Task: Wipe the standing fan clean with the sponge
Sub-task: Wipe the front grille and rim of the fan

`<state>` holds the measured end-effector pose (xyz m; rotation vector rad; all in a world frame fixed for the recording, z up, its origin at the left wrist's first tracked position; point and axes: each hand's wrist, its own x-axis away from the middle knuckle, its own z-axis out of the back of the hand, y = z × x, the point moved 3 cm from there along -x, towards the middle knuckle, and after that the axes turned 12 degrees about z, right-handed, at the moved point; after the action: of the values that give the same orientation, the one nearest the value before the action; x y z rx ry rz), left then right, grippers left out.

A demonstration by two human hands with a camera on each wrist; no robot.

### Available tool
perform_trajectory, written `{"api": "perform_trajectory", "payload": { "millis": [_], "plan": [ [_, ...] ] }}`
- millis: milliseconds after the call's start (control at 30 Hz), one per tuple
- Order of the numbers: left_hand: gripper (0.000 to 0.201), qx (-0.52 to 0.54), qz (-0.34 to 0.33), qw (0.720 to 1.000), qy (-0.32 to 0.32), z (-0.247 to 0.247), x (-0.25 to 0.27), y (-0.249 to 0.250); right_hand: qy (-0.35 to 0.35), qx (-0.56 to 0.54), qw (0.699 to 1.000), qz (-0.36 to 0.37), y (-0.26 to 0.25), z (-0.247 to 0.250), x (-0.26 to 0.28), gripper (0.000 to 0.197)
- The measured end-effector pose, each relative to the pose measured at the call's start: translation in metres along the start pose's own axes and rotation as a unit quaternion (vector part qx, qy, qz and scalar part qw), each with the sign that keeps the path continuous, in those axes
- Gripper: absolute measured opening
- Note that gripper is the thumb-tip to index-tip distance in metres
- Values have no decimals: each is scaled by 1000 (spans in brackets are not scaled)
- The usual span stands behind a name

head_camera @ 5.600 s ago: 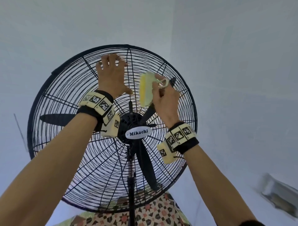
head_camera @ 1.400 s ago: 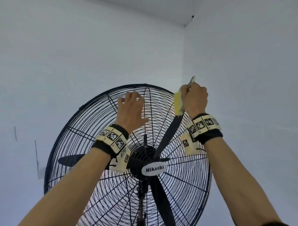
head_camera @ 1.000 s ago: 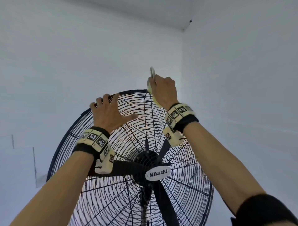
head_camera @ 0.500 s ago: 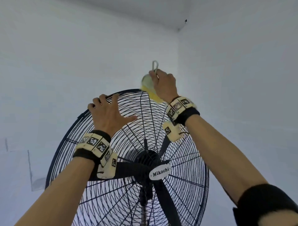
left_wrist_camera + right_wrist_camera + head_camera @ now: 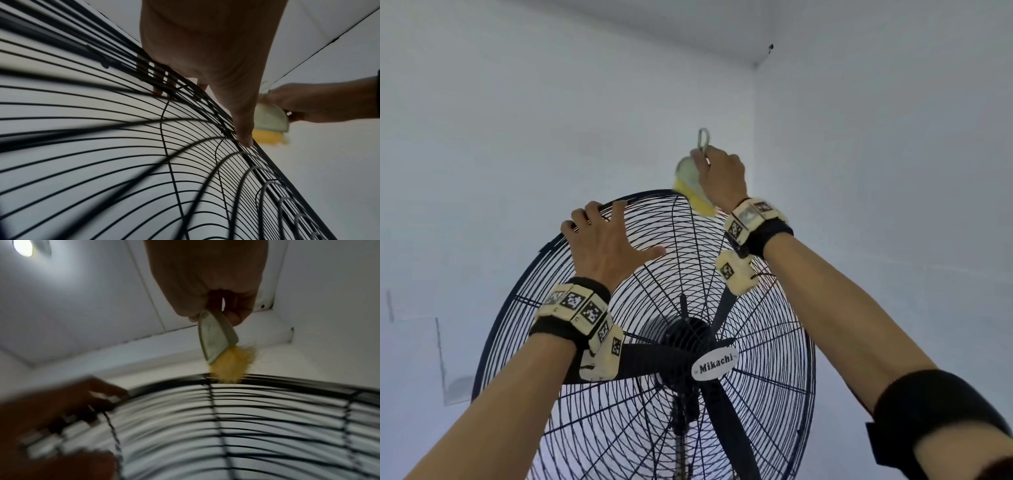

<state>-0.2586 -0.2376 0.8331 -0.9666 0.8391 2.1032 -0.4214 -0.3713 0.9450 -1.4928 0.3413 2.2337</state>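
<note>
A black standing fan [image 5: 714, 367] with a round wire guard fills the lower head view, seen from below. My right hand [image 5: 722, 174] grips the handle of a sponge [image 5: 693, 192] with a yellow pad and a pale plastic back. The yellow pad touches the guard's top rim [image 5: 647, 195]. The right wrist view shows the sponge [image 5: 228, 368] pressed onto the rim [image 5: 287, 381]. My left hand [image 5: 602, 246] lies on the guard's upper left, its fingers hooked over the rim and its thumb stretched along the wires. The left wrist view shows that hand [image 5: 216, 56] with the sponge [image 5: 267, 128] just beyond the thumb.
Black blades [image 5: 732, 428] sit still behind the wires and the stand pole [image 5: 681, 455] runs down below the hub. White walls meet in a corner [image 5: 755, 65] behind the fan. A ceiling light [image 5: 22, 246] glows overhead.
Over the last 1.4 seconds my right hand carried the sponge from the guard's upper right side up to the top rim. My left hand slid up to hook the rim and has held there.
</note>
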Motion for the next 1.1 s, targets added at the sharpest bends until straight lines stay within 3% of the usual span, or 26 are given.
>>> {"api": "perform_trajectory", "payload": {
  "millis": [100,200,267,367,500,600,700,833,933,1100],
  "plan": [
    [121,11,-1,1000,1,1,1,-1,25,-60,998,-25,8,12,1,41],
    [120,12,-3,1000,0,3,2,0,45,22,989,-139,42,22,19,45],
    [121,4,-4,1000,-2,3,2,1,11,79,981,-175,50,20,30,44],
    [121,-2,-9,1000,1,2,2,2,-30,89,990,-104,27,6,24,41],
    [121,-5,-2,1000,-1,0,1,-2,-26,1,1000,-5,-12,4,9,40],
    [121,2,-3,1000,-6,0,1,-3,38,-31,995,-82,9,20,17,42],
    [121,1,-5,1000,-11,0,2,-3,30,71,987,-143,31,25,35,41],
    [120,-2,-15,1000,-17,-3,-1,-3,-37,60,996,-59,14,6,38,38],
    [122,0,-13,1000,-15,-6,-3,-8,23,-28,999,-17,-4,4,22,39],
    [122,13,-17,999,-26,-6,-2,-10,128,-107,982,-84,14,10,17,36]
  ]
}}
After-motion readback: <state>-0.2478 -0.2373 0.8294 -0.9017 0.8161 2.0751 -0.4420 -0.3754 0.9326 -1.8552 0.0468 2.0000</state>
